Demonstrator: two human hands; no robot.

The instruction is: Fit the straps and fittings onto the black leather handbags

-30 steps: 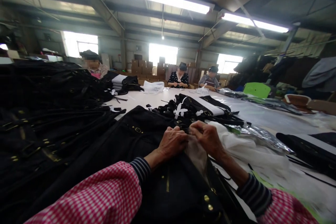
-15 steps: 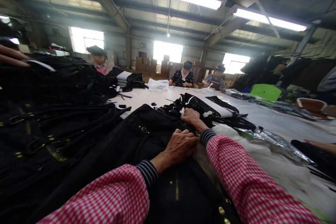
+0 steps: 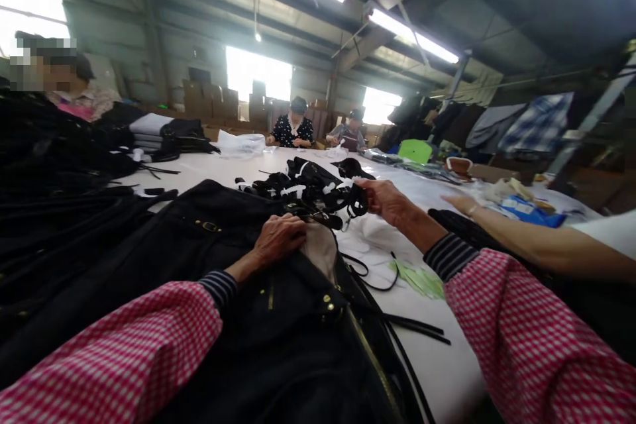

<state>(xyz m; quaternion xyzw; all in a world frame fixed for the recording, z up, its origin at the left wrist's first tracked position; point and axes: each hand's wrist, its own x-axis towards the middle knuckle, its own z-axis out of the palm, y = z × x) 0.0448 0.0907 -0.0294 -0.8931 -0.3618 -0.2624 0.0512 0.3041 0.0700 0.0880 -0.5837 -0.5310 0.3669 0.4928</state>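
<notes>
A large black cloth item [image 3: 209, 318] lies spread before me, with gold zips, snaps and a small buckle. I cannot tell if it is a bag or a garment. My left hand [image 3: 281, 238] is closed on its upper edge, beside an opening with pale lining [image 3: 320, 245]. Held out farther right, my right hand [image 3: 385, 201] pinches a black strap [image 3: 356, 202] at the side of a heap of black straps with white wraps [image 3: 303, 189]. Thin black cords [image 3: 412, 326] trail from the item's right side onto the white table.
Piled black goods [image 3: 44, 146] fill the left. A co-worker's bare forearm [image 3: 521, 232] reaches in from the right over dark cloth. Green sheets [image 3: 422, 278] and clear plastic lie on the table [image 3: 437, 371]. Several people sit across it, near a plastic bag [image 3: 241, 144].
My right hand has moved away from my left hand and now holds a strap. The pale-lined opening shows more. The view has turned right, and a co-worker's arm reaches farther in.
</notes>
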